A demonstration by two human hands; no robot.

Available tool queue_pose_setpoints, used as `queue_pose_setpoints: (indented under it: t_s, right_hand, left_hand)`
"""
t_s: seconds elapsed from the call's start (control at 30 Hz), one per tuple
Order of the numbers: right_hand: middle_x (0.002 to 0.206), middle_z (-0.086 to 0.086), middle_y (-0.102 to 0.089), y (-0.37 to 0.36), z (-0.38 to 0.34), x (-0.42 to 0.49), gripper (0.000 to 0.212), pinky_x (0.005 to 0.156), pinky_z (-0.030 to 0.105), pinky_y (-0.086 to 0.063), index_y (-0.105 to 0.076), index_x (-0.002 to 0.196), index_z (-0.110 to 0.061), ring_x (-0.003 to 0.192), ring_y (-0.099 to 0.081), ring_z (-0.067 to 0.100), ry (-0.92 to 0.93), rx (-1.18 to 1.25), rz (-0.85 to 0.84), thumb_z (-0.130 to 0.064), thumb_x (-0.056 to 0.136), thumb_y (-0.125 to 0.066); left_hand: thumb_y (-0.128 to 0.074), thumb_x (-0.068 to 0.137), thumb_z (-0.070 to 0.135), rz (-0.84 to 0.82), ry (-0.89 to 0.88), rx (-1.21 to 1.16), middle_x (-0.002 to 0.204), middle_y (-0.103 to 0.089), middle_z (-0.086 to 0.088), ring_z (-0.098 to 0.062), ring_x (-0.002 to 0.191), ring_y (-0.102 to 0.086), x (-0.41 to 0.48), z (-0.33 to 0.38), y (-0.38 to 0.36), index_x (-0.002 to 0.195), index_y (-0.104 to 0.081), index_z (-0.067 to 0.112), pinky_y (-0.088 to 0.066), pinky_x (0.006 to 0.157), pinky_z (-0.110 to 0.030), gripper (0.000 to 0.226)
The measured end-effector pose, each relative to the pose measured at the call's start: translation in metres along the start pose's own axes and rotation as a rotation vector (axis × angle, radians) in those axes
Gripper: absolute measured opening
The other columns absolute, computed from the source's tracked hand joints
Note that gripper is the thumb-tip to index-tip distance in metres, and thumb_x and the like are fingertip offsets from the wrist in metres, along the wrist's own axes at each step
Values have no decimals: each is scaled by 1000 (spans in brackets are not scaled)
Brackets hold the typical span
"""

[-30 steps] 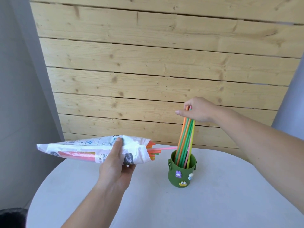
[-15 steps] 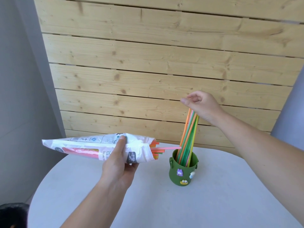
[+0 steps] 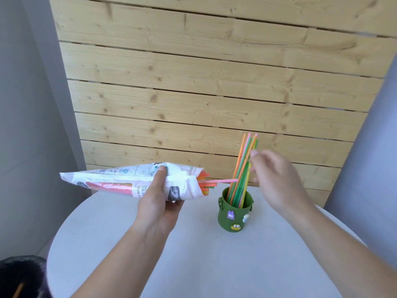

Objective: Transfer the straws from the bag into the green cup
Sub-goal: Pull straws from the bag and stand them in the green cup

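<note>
Beside the cup (image 3: pixel 235 214), left fingers (image 3: pixel 161 176) grip the horizontal, right-pointing bag (image 3: pixel 111 179); right fingers (image 3: pixel 257 157) loose.

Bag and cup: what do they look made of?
Bag: looks like thin white printed plastic film, creased where the left hand grips it. Cup: matte dark green, probably silicone or plastic, no gloss, small charms stuck on; unsure which.

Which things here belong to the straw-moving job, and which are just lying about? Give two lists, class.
Job: bag, gripped by left hand; bagged straws poking out; cup straws; green cup; right hand, holding nothing.
Lying about: white table; wooden wall; dark bin.
</note>
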State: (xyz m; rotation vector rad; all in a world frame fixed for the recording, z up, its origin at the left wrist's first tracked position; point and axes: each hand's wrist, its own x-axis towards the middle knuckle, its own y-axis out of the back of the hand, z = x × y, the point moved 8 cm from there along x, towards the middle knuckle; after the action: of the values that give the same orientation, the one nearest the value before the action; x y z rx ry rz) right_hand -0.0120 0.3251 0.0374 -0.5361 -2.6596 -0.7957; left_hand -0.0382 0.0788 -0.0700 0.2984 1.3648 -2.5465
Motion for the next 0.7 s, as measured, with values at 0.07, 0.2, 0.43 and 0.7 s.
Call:
queue_pose_setpoints:
  t_s: [0.07, 0.2, 0.43, 0.7]
  right_hand:
    - [80, 5, -65, -27, 9, -19, 58, 60, 35, -54, -62, 96, -10, 57, -60, 12, -207, 120, -144, -65, 91, -42]
    - [78, 10, -64, -67, 25, -46, 54, 43, 26, -45, -64, 99, -11, 43, -54, 17, -541, 407, -204, -61, 98, -42]
    - [53, 5, -55, -101, 37, -85, 43, 38, 21, -36, -56, 82, -12, 36, -41, 18, -831, 808, -192, -50, 100, -48]
    - [50, -3, -44, -109, 39, -92, 34, 36, 20, -28, -60, 67, -22, 38, -35, 12, -822, 853, -227, -39, 96, -56]
  left_hand:
    - [-77, 92, 24, -13, -27, 26, 121, -77, -4, -20, 100, -78, -3, 2, -4, 128, -65, 13, -65, 75, -36, 39]
    - [-83, 86, 27, -29, -133, 133, 98, -76, -2, -18, 82, -75, -14, 12, -14, 122, -70, 10, -63, 72, -31, 42]
    - [-83, 87, 17, -217, -491, 483, 91, -78, 1, -19, 84, -76, -45, 42, -48, 105, -73, 19, -59, 69, -30, 21]
    - [-81, 88, 12, -286, -563, 610, 99, -77, -12, -28, 91, -75, -59, 36, -61, 118, -65, 5, -60, 75, -37, 35]
